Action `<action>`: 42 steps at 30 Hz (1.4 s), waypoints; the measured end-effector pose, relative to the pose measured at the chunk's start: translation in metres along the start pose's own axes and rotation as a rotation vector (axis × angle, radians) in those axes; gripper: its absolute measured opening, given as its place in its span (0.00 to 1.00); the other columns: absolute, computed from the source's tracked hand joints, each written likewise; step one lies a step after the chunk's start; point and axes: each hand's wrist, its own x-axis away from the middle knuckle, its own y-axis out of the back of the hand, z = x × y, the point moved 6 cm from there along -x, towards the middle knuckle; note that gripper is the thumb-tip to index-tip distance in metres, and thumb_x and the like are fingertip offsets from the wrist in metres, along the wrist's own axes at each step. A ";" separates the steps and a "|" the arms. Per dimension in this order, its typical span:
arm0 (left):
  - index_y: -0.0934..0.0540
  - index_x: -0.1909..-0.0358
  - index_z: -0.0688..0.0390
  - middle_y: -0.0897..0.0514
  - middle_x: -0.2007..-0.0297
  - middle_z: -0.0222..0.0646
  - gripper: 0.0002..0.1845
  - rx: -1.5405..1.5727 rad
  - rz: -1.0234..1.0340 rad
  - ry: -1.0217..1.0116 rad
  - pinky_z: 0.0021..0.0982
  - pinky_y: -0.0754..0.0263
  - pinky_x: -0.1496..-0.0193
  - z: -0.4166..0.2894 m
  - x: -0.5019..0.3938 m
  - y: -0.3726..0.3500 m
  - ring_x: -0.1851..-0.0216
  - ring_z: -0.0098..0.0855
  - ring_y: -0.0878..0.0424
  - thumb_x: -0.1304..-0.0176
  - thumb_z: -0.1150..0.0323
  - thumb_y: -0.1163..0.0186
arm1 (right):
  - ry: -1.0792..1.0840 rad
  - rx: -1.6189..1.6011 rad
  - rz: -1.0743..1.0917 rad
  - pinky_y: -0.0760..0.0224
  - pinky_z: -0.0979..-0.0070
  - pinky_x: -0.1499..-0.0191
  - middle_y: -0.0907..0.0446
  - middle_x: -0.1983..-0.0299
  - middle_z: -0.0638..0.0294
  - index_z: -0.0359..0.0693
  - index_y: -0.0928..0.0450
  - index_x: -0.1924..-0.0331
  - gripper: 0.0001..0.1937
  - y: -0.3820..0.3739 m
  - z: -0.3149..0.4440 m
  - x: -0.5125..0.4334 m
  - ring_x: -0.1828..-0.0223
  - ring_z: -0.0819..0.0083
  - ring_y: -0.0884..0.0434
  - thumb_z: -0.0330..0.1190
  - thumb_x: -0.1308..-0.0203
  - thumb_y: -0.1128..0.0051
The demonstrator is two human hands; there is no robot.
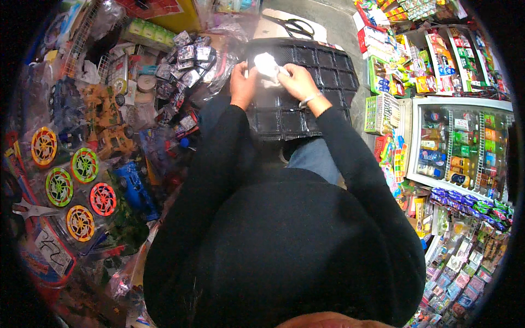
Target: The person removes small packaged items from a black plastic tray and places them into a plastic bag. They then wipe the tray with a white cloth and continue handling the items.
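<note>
My left hand [243, 85] and my right hand [300, 84] are together over a black compartmented plastic tray [301, 110]. Between them is a bright white item [266, 65], overexposed so its kind cannot be told. My right fingers pinch its right side. The left fingertips are at its left edge, but glare hides whether they grip it. A light-coloured bracelet circles my right wrist. Many small dark and silvery packets [188, 61] lie in a heap left of the tray.
Black-handled scissors [299, 28] lie beyond the tray on a pale sheet. Packaged toys [108, 119] crowd the left. To the right stand snack racks [441, 61], a basket [385, 112] and a glass-fronted drinks cooler [459, 143].
</note>
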 end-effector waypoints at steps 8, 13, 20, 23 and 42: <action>0.24 0.54 0.64 0.20 0.54 0.45 0.20 0.004 -0.014 0.016 0.34 0.31 0.46 0.003 0.000 0.001 0.51 0.39 0.22 0.42 0.61 0.37 | 0.181 0.279 0.036 0.27 0.55 0.59 0.18 0.66 0.49 0.39 0.19 0.67 0.15 -0.059 0.022 0.037 0.62 0.48 0.19 0.43 0.45 0.47; 0.26 0.52 0.68 0.21 0.54 0.48 0.22 -0.119 -0.060 -0.069 0.36 0.31 0.45 -0.008 -0.002 0.004 0.51 0.42 0.22 0.41 0.61 0.38 | 0.179 0.048 0.322 0.27 0.61 0.60 0.18 0.66 0.48 0.38 0.17 0.67 0.17 -0.042 0.010 0.026 0.63 0.51 0.18 0.45 0.47 0.46; 0.33 0.40 0.65 0.29 0.43 0.46 0.26 -0.133 -0.086 -0.306 0.38 0.39 0.36 -0.081 0.023 0.032 0.40 0.40 0.32 0.36 0.65 0.40 | -0.244 -1.031 -0.012 0.36 0.82 0.78 0.23 0.74 0.69 0.40 0.22 0.62 0.08 0.031 -0.042 0.094 0.80 0.83 0.28 0.36 0.38 0.47; 0.33 0.39 0.65 0.26 0.44 0.38 0.23 0.098 0.301 -0.245 0.31 0.35 0.40 -0.119 0.070 0.030 0.44 0.30 0.28 0.33 0.68 0.43 | -0.328 -1.144 0.046 0.34 0.84 0.76 0.19 0.69 0.68 0.40 0.20 0.59 0.10 0.020 -0.045 0.121 0.73 0.81 0.23 0.36 0.40 0.45; 0.19 0.65 0.54 0.18 0.67 0.42 0.08 -1.114 0.472 -0.441 0.43 0.23 0.61 -0.113 0.117 -0.017 0.63 0.46 0.19 0.46 0.63 0.39 | -0.508 -1.926 0.516 0.25 0.61 0.49 0.21 0.49 0.54 0.40 0.27 0.46 0.22 -0.108 -0.064 0.138 0.51 0.59 0.20 0.49 0.31 0.55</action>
